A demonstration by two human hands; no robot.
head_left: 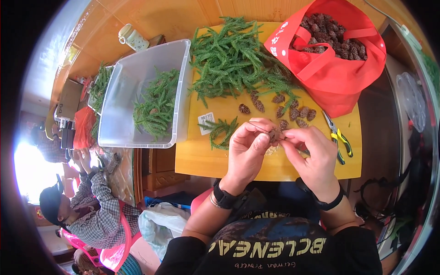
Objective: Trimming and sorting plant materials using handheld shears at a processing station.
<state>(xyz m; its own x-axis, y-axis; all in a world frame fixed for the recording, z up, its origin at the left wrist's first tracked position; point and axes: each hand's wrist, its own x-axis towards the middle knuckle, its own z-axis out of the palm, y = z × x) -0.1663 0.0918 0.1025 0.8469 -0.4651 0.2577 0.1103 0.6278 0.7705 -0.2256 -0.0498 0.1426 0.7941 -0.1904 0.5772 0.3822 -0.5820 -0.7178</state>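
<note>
Above the table's near edge, my left hand [247, 149] pinches a small brown pine cone [274, 136] between thumb and fingers. My right hand [312, 149] is closed too, its thumb and index finger gripping the cone's right side. A thin dark strand runs by the left fingers; I cannot tell if it is wire or stem. Just beyond my hands lie several loose pine cones [279, 112]. A green artificial pine sprig [222, 133] rests beside my left hand, close to a white printed label [206, 123]. Pliers [338, 137] with yellow-and-black handles lie to the right.
Green pine sprigs [229, 57] are heaped at the table's far side. A red bag [332, 80] full of pine cones stands far right. On the left is a clear plastic bin [120, 103] with more sprigs, a cup [133, 37] behind it. Another person [101, 206] sits at lower left.
</note>
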